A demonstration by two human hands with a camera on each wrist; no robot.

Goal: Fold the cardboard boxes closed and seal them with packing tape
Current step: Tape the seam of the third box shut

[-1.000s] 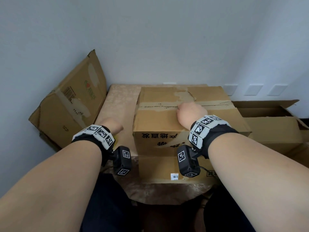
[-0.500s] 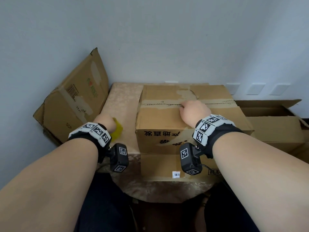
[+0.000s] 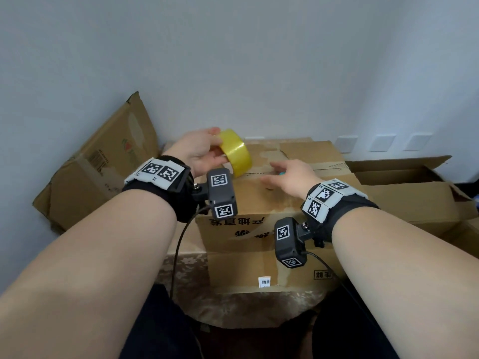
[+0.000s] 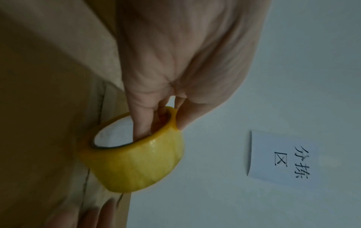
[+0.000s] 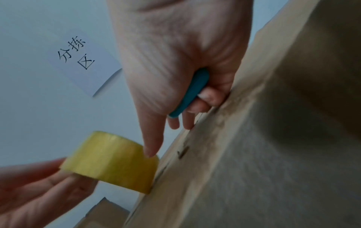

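A closed cardboard box (image 3: 259,200) stands on the table, with an old torn tape seam across its top. My left hand (image 3: 199,151) holds a yellow tape roll (image 3: 236,152) above the box's left top edge. The left wrist view shows fingers inside the core of the roll (image 4: 136,163) and the thumb on the outside. My right hand (image 3: 287,174) hovers over the seam just right of the roll. Its last fingers curl round a teal tool (image 5: 190,92), and its thumb tip reaches the tape roll (image 5: 113,162).
A flattened cardboard box (image 3: 98,164) leans on the wall at the left. An open box (image 3: 414,195) stands at the right. A patterned cloth covers the table (image 3: 186,268). A paper sign (image 4: 283,157) hangs on the wall.
My left hand has lifted the yellow tape roll from the table left of the box up over the box top. My right hand has come off the seam and moved toward the roll.
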